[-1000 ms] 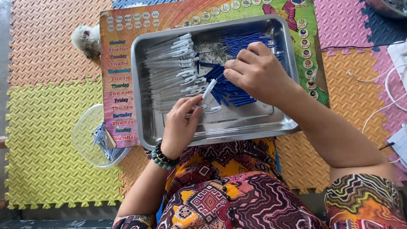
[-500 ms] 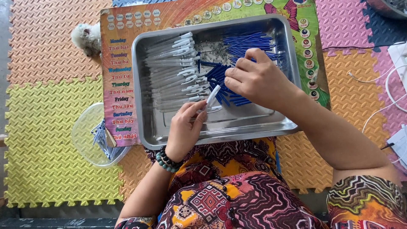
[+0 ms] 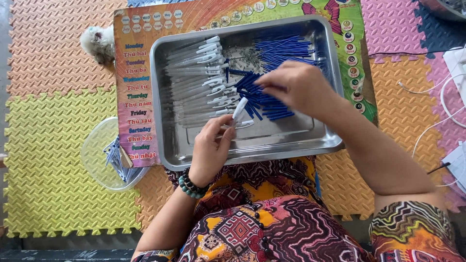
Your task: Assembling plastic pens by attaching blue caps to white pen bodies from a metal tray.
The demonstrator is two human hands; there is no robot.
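A steel tray (image 3: 291,140) rests on my lap and a printed board. Clear pen barrels with white caps (image 3: 199,82) fill its left half, blue pen refills (image 3: 276,53) its right half, and small metal bits (image 3: 245,56) lie between them. My left hand (image 3: 211,145) holds one clear pen barrel (image 3: 238,110) upright over the tray's front. My right hand (image 3: 296,87) hovers over the blue refills, fingers pinched on them; what it holds is hidden.
A clear round plastic bowl (image 3: 97,155) with several blue-and-clear pens sits left of the tray. A colourful printed board (image 3: 136,97) lies under the tray on foam floor mats. A small fluffy white toy (image 3: 97,43) is at upper left, white cables (image 3: 446,97) at right.
My right hand moved right and slightly up over the refills. My left hand stayed at the tray's front with the barrel, tilting it a little more upright.
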